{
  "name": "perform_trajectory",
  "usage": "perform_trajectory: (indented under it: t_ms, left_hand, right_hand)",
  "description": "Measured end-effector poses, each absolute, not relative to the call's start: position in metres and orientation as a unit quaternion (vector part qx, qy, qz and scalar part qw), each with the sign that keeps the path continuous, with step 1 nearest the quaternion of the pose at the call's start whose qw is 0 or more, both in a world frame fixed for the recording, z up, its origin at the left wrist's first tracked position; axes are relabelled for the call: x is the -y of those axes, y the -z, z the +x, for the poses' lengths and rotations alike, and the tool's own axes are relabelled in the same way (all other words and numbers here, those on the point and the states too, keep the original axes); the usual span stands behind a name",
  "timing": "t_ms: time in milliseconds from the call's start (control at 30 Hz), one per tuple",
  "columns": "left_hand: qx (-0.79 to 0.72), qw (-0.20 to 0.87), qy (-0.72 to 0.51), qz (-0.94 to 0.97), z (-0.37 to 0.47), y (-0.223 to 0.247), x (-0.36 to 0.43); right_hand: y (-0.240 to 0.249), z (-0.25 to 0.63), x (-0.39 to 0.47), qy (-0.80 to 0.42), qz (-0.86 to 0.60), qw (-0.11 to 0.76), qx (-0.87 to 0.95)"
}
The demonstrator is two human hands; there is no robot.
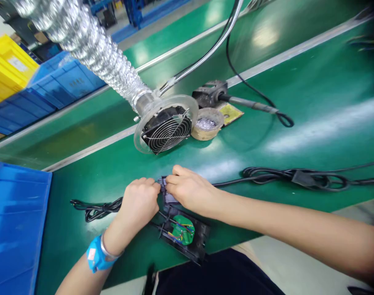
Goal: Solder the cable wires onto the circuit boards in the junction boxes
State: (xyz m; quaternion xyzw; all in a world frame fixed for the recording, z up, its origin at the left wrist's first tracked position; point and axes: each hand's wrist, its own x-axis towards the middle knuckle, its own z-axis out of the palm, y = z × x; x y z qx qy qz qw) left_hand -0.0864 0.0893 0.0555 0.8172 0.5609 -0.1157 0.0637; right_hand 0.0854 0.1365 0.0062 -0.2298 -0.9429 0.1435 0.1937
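Observation:
A small black plastic case lies on the bench between my two hands. My left hand is closed at the case's left edge, its fingertips partly hidden. From the other side, my right hand grips the case with bent fingers. Just nearer to me rests an open black case half holding a green circuit board with several coloured wires. A bundled black cable lies to the left, passing behind my left hand. On the right, a coiled black power cord runs toward my right hand.
A fume extractor fan on a silver flexible duct hangs over the bench. Behind are a round tub of metallic bits, a soldering iron and its stand. A blue bin stands left.

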Motion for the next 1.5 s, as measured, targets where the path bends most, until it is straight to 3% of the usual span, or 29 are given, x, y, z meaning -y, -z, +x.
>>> perform_trajectory:
  t_ms: [233, 367, 500, 633, 733, 900, 1133, 1233, 1300, 1433, 1500]
  left_hand:
    - [-0.523, 0.038, -0.015, 0.852, -0.086, -0.050, -0.063]
    - [-0.501, 0.037, 0.023, 0.864, -0.075, -0.045, -0.057]
    - [-0.509, 0.107, 0.035, 0.853, -0.075, -0.047, -0.068]
    - [-0.501, 0.209, -0.033, 0.839, -0.098, -0.050, -0.073]
    - [-0.549, 0.210, -0.103, 0.802, -0.134, -0.057, -0.062]
    - [-0.674, 0.116, 0.011, 0.730, -0.190, -0.071, -0.038]
    - [-0.644, 0.216, 0.007, 0.734, -0.219, -0.077, -0.009]
    - [-0.660, 0.165, -0.037, 0.732, -0.219, -0.094, 0.008]
    - [-0.658, 0.072, -0.060, 0.747, -0.209, -0.114, 0.017]
    - [-0.584, -0.176, -0.044, 0.791, -0.155, -0.157, 0.017]
    - [-0.515, -0.229, -0.040, 0.825, -0.116, -0.173, 0.003]
  right_hand:
    - [-0.011, 0.129, -0.116, -0.092, -0.261, 0.272, 0.922]
    - [-0.004, 0.125, -0.104, -0.047, -0.248, 0.239, 0.938]
    - [0.001, 0.116, -0.109, -0.042, -0.245, 0.189, 0.950]
    - [0.002, 0.120, -0.117, -0.075, -0.244, 0.195, 0.947]
    - [-0.001, 0.124, -0.111, -0.079, -0.245, 0.232, 0.938]
    - [-0.012, 0.120, -0.067, -0.161, -0.238, 0.280, 0.916]
    - [-0.003, 0.124, -0.056, -0.264, -0.174, 0.206, 0.926]
    - [0.000, 0.123, -0.075, -0.287, -0.130, 0.212, 0.925]
    - [-0.001, 0.119, -0.084, -0.277, -0.098, 0.224, 0.929]
    - [-0.017, 0.114, -0.078, -0.157, -0.110, 0.274, 0.942]
    - [-0.036, 0.122, -0.063, -0.099, -0.115, 0.322, 0.935]
